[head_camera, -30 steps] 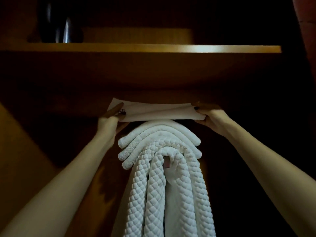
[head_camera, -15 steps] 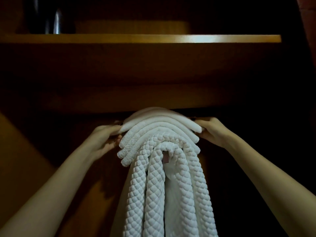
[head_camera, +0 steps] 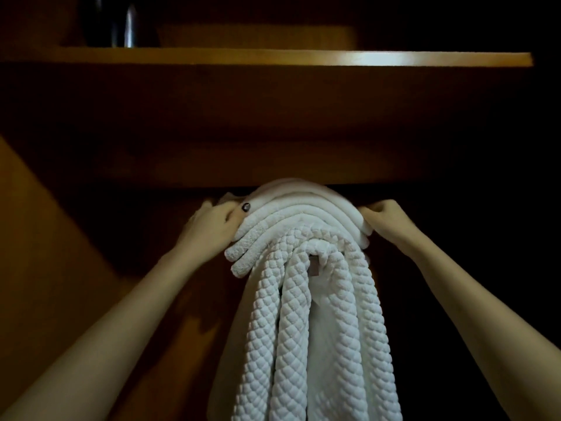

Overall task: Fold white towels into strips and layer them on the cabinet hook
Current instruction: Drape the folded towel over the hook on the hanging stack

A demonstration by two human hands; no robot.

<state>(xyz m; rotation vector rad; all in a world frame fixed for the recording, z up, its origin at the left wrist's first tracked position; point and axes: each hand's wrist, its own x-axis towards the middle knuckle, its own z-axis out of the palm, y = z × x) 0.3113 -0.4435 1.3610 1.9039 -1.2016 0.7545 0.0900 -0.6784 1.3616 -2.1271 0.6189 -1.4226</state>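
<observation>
White towels [head_camera: 303,238] hang folded in strips, arched one over another in a stack inside the dark wooden cabinet [head_camera: 60,223], well below the lit shelf [head_camera: 273,57]. A quilted towel [head_camera: 303,344] lies innermost and trails down out of view. The left hand [head_camera: 212,226] grips the left end of the smooth top towel [head_camera: 291,194], fingers curled behind it and thumb on its front. The right hand [head_camera: 387,217] has its fingers curled round that towel's right end, and a dark vessel [head_camera: 121,22] stands on the shelf.
</observation>
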